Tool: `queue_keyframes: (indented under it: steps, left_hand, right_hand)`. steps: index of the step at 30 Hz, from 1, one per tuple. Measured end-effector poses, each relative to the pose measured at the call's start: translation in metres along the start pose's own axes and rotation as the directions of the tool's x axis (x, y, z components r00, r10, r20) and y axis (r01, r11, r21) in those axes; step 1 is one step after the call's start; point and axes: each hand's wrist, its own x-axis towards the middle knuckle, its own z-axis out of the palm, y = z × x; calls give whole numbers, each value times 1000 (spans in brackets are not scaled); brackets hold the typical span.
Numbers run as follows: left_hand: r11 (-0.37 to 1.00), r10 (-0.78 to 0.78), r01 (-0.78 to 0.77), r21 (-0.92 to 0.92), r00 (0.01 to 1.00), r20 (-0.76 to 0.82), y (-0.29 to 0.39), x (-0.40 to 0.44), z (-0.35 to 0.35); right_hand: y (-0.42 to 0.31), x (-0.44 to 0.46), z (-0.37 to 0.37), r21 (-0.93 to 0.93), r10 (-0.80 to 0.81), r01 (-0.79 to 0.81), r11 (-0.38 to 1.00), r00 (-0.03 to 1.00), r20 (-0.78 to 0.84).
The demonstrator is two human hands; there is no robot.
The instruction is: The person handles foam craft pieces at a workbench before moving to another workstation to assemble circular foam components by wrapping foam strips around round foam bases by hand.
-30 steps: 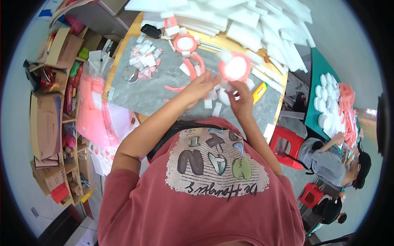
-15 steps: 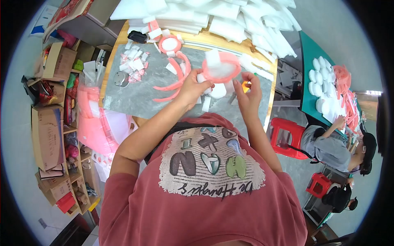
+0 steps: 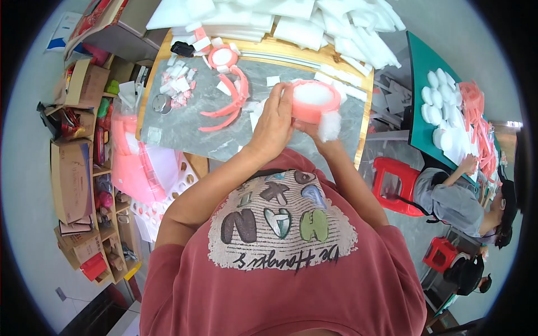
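Note:
A pink foam ring [image 3: 330, 112] with a white foam disc [image 3: 312, 94] in its middle is held up over the front of the table. My left hand [image 3: 273, 122] grips its left side, fingers pressed together along the edge. From below, my right hand [image 3: 316, 136] holds the ring too, its fingers mostly hidden behind the foam. A white foam block [image 3: 329, 126] sticks out at the ring's lower right. Curved pink foam strips [image 3: 238, 95] lie left of my hands, near a second pink ring [image 3: 223, 56] with white pieces around it.
White and pink foam scraps [image 3: 178, 84] and a round metal tin [image 3: 162, 103] lie at the table's left. White foam sheets [image 3: 302, 31] are stacked at the back. Rightward, a person [image 3: 454, 190] sits at a green table [image 3: 420, 101]; a red stool [image 3: 395, 185] stands nearby.
The ring has moved slightly right and turned, its white block now at lower right. My right hand came in from the side to hold it; the orange item by its fingers no longer shows.

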Motion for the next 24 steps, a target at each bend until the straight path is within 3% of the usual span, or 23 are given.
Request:
queue_keyframes:
  steps: [1,5,7,9,11,13,14,16,18,21,23,24]
  left_hand:
    - [1000,12,-12,24,1000,7,0,0,5]
    - [982,92,-95,166,995,29,13,-1,18]
    - [975,91,-95,203,995,29,19,-3,30]
    - [966,95,-99,240,995,30,28,-1,32]
    - [985,23,-52,166,985,170,37,-2,34]
    - [993,48,-70,97,975,218,39,-12,43]
    - [996,79,-89,27,962,263,38,-18,48]
    - [999,12,-23,33,954,301,36,-24,55]
    - [999,-40,31,33,944,328,28,-24,59]
    - [998,-50,40,49,971,234,-11,-27,53]
    - [969,-244,243,30,944,224,-45,-33,58]
    - [969,-247,246,32,942,226,-52,-31,56]
  right_hand:
    - [4,0,0,8,-129,129,992,991,18]
    - [2,-11,5,226,-136,145,963,989,-56]
    - [5,-13,2,578,96,-14,816,989,-113]
    - [-1,-11,-5,584,180,-65,809,974,-141]
    - [-1,-9,-18,591,269,-122,798,949,-167]
    - [5,0,-41,488,358,-206,848,902,-242]
    - [0,3,-46,492,364,-212,844,901,-237]
    - [-22,9,-54,433,273,-81,898,873,-403]
    - [-23,11,-69,395,241,-92,914,907,-346]
    - [-23,11,-79,409,324,-190,893,901,-287]
    - [-17,7,-76,447,404,-274,852,887,-226]
    - [-14,6,-76,449,406,-276,850,886,-224]
